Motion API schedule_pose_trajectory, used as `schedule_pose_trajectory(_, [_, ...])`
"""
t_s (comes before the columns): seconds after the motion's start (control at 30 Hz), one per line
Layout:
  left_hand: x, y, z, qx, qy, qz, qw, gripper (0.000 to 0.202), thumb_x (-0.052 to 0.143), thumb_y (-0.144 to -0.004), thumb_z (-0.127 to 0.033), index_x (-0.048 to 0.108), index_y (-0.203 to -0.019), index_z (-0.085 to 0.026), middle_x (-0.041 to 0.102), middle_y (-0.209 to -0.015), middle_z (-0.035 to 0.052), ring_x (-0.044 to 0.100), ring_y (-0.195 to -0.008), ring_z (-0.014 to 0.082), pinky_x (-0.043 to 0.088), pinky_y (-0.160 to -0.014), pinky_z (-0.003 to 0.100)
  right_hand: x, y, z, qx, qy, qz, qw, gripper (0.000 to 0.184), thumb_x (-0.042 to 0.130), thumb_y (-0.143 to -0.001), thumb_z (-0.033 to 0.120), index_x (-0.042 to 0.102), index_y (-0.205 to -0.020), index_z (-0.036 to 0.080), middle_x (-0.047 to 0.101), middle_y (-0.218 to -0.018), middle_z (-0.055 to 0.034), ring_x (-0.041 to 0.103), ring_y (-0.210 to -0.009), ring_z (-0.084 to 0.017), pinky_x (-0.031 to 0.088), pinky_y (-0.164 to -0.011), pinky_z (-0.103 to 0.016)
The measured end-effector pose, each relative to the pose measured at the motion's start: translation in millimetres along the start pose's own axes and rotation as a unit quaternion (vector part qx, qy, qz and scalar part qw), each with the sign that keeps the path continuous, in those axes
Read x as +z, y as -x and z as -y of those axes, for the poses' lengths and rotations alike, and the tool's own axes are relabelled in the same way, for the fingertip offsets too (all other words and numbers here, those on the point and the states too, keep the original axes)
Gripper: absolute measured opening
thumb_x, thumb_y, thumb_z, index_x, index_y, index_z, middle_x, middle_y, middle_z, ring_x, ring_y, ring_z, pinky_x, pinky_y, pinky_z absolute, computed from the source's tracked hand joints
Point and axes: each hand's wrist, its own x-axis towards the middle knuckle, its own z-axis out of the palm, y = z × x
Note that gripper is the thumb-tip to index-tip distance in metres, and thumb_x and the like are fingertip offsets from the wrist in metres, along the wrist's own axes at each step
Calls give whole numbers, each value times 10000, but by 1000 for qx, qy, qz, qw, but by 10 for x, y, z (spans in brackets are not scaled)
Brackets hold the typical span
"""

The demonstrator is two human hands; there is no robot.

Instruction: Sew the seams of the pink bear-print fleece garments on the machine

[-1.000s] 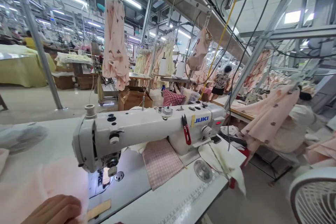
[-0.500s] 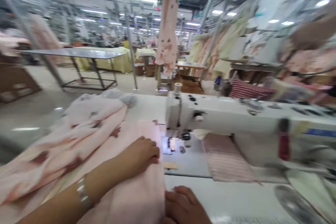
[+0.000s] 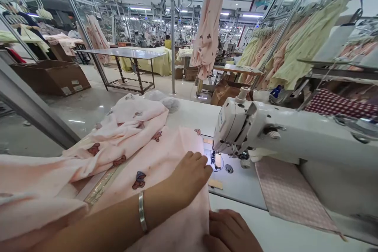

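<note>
Pale pink fabric [image 3: 168, 157] with small printed bears lies on the left of the white sewing machine [image 3: 233, 122]. Its straight right edge runs alongside the lit presser foot [image 3: 217, 160], just to the left of it. My left hand [image 3: 189, 177], a silver bangle on its wrist, rests on the fabric with fingers curled over that edge, close to the foot. Nearer to me, my right hand [image 3: 232, 230] is bent at the same edge, its fingertips partly hidden against the cloth. A bunched part of the fabric is heaped at the far left.
A pink checked cloth [image 3: 295, 193] lies under the machine arm. Beyond stand a metal-topped table [image 3: 126, 53], a cardboard box [image 3: 51, 76] and a slanted metal post [image 3: 38, 106]. Printed pink fabric [image 3: 206, 27] hangs ahead; yellow and pink garments [image 3: 304, 43] hang at right.
My view has swung left, so the machine, fabric and hands appear farther right, and the picture is sharper. Both hands keep about the same places on the fabric.
</note>
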Motion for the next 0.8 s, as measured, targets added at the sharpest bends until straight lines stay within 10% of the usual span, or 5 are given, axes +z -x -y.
schedule_pose_trajectory(0.27, [298,339,-54,13,93,-67,993,388,438,-934,-325,410,-1277,-145,484,-1269,93,403,-1182,244,253,-1049,453,-215,-206,-123,-37,23,56,997,352,312,-947,128,592,-750,210,654,-764,22,586,-844,-114,362,-879,-279])
schedule_pose_trajectory(0.8, [187,-32,288,67,153,-55,984,374,494,-899,-390,474,-1226,-209,506,-1198,74,437,-1140,232,285,-1031,420,-140,-349,-447,-23,39,73,996,373,304,-961,159,597,-734,204,636,-700,25,588,-777,-120,420,-850,-273])
